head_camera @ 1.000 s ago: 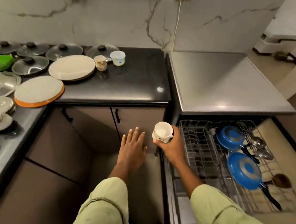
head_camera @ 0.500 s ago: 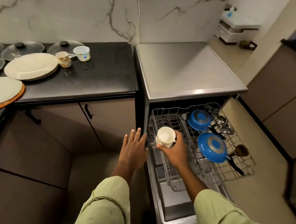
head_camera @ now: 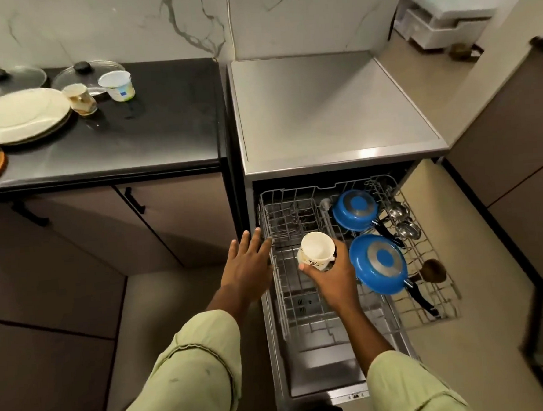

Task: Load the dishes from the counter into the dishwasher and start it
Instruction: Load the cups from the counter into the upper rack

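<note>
Head view: we are gripping the white cup in our right hand just above the dishwasher rack, over its left side; our left hand is hovering flat-fingered just beside it.

A white wall veined with grey is filling the top of the view, with a thin pale cable hanging straight down it. Brown cabinet doors are standing at the left, each carrying a slanted black handle. At the far upper right a blurred white storage unit is sitting on the beige floor, near tall brown panels.
</note>
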`<state>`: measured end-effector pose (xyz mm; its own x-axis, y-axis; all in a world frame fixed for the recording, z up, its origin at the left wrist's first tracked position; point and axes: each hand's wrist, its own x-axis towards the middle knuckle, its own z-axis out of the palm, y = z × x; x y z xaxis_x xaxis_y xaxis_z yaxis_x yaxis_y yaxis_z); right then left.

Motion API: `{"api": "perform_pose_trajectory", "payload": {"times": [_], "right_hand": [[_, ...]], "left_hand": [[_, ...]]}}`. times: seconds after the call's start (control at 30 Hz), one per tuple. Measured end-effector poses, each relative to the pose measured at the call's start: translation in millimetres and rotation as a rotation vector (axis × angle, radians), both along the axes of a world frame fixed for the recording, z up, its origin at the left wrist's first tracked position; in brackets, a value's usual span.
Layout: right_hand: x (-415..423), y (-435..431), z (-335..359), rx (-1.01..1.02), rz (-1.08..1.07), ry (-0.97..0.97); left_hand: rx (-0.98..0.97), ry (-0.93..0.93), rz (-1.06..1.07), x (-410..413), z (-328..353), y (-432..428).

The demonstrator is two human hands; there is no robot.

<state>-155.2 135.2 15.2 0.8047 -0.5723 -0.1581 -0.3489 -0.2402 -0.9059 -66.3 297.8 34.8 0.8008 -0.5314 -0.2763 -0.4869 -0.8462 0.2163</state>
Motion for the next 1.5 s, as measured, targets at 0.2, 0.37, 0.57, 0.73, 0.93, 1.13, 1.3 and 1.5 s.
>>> {"api": "perform_pose_trajectory", "payload": {"times": [0.2,0.37,0.57,0.73,0.93,1.13,1.3,1.5], "right_hand": [[38.2,-62.3,-26.9,0.010,0.107,0.074],[75.0,-93.4,-65.7,-0.027,0.214,0.139],[131.0,-119.1,-129.6,-0.134,0.326,0.234],[191.5,-127.6,-164.4,-0.343,0.456,0.348],[250.4,-132.3,-184.2,-0.540,0.638,0.413],[283.4,-122.4,-196.9,-0.710,0.696,0.417],[298.6,-109.6,-205.6,-0.795,0.734,0.358],[312.6,-96.2,-225.5,-0.875,0.818,0.360]], "left_hand": [[0.097,0.118,0.072,19.6,-32.1,-44.2],[0.115,0.156,0.114,47.4,-69.7,-76.6],[0.126,0.080,0.171,115.8,-121.7,-98.4],[0.182,0.079,0.133,141.4,-160.8,-98.3],[0.108,-0.017,0.194,130.1,-191.9,-103.2],[0.058,-0.098,0.281,122.7,-212.9,-112.4],[0.047,-0.108,0.293,123.3,-212.8,-112.7],[0.021,-0.127,0.313,123.7,-217.3,-112.2]]}}
